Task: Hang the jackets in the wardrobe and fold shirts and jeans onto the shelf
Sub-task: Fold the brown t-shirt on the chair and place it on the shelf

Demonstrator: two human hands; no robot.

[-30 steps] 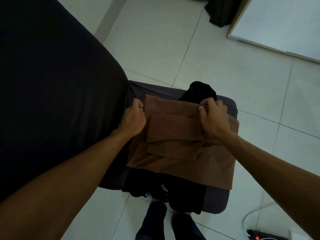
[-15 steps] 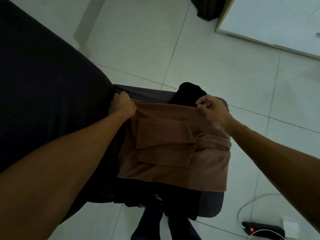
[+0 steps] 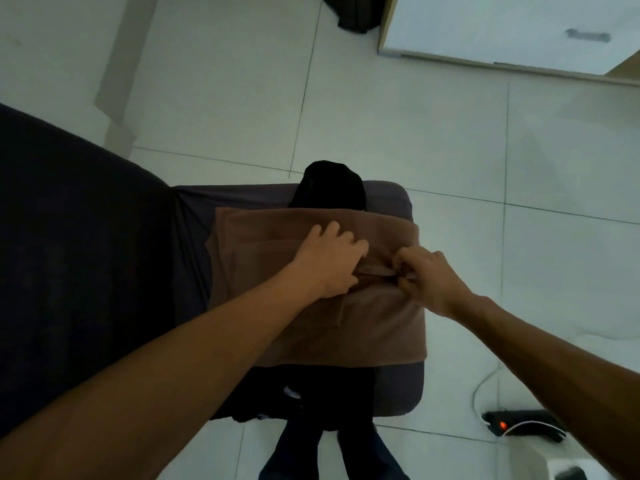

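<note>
A brown shirt [image 3: 374, 327] lies partly folded on a dark ottoman [image 3: 398, 386]. My left hand [image 3: 329, 261] rests flat on the shirt's middle, fingers spread, pressing the folded sleeve down. My right hand [image 3: 429, 278] pinches a fold of the brown fabric just right of the left hand. A black garment [image 3: 329, 185] sticks out from under the shirt at the far edge, and more black cloth [image 3: 311, 393] hangs over the near edge.
A dark sofa [image 3: 86, 254] fills the left side. The white wardrobe door [image 3: 502, 29] stands at the top right, with dark clothing [image 3: 353, 12] on the floor beside it. A power strip [image 3: 519, 424] with a white cable lies on the tiles at lower right.
Both hands left the shirt's far corners and came together at its middle. The left hand now presses flat and the right pinches a fold. The shirt's top edge lies straighter.
</note>
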